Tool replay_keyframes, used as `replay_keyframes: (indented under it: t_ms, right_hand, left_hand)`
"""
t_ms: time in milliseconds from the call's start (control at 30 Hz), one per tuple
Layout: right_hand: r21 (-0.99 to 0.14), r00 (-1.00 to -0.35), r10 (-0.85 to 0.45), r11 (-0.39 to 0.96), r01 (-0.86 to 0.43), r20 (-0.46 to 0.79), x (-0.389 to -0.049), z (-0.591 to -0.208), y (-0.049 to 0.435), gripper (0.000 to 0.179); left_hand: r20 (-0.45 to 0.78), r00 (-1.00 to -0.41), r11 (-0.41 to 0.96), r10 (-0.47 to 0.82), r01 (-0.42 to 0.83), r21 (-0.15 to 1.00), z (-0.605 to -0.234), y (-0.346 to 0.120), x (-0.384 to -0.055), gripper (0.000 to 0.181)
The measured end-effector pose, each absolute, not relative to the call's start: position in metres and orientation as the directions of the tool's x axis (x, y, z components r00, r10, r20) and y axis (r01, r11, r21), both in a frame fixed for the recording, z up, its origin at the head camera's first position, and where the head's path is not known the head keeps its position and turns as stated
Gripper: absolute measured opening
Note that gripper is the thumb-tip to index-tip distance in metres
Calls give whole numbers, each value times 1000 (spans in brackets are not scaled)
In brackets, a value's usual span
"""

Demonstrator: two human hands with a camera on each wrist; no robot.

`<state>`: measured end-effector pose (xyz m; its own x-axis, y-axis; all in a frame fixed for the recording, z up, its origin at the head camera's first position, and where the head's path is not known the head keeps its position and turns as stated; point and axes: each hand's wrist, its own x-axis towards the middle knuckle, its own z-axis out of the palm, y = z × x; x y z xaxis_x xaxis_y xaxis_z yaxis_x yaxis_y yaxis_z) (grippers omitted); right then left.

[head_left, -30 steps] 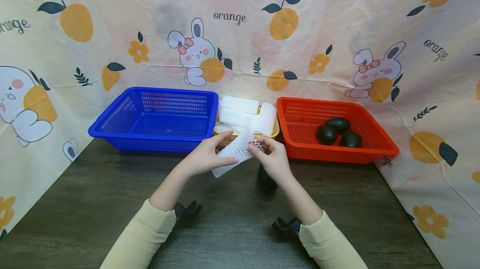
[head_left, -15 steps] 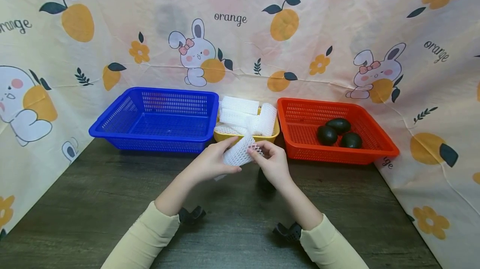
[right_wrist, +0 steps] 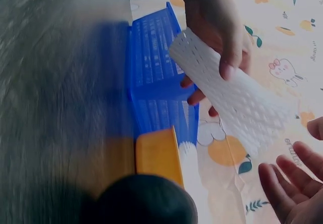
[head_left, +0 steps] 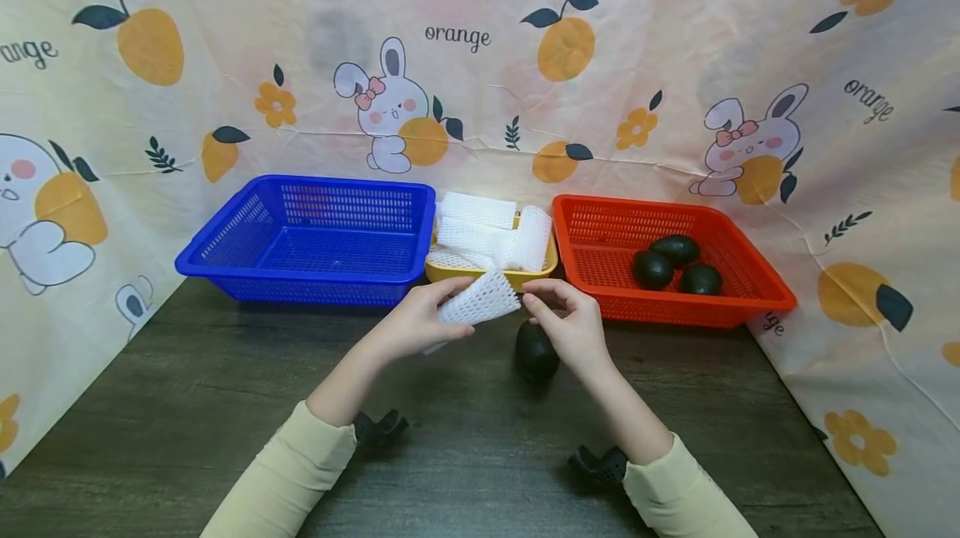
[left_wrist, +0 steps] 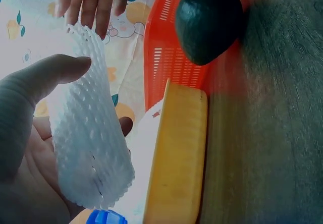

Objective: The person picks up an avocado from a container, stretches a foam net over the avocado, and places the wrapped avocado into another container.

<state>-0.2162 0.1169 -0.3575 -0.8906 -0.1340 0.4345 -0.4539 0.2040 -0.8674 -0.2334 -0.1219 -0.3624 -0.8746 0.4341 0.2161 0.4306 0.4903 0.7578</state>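
My left hand (head_left: pixel 412 325) grips a white foam net sleeve (head_left: pixel 482 299), thumb on one side and fingers on the other. In the left wrist view the sleeve (left_wrist: pixel 91 123) is a mesh tube with its far end flared. My right hand (head_left: pixel 576 326) is just to the right of that end, apart from it; the right wrist view shows its fingers (right_wrist: pixel 298 183) loosely bent with nothing between them. A dark green avocado (head_left: pixel 536 353) stands on the table just below my right hand, partly covered by it in the head view.
A yellow basket (head_left: pixel 444 274) with several white net sleeves (head_left: pixel 477 211) stands behind the hands. To its left is a blue basket (head_left: pixel 315 275). On its right, a red basket (head_left: pixel 660 306) contains three avocados (head_left: pixel 677 249). A patterned cloth (head_left: pixel 480 105) hangs behind them.
My right hand has let go of the sleeve's end and moved a little to the right, uncovering more of the avocado. The left hand keeps hold of the sleeve.
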Motion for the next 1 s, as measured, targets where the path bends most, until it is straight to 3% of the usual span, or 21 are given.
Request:
replay_keyframes:
  t_ms: [167,433,1000]
  right_hand:
    - [-821,-909,-123,393,-414,399,-218,-357,130,21]
    - [-743,-968,-152,621,-249,198,-220,-360,138,38]
    - [-546,-978,-193,829,-120,-77,-220,-374,138,82]
  left_hand:
    - [216,-883,466,416,411,783,-365,-124,-235,58]
    - [215,-886,432,410,397,810,-367,-126,-237,55]
    - [237,-868,385,436,418,823,-373,-129,-243,56]
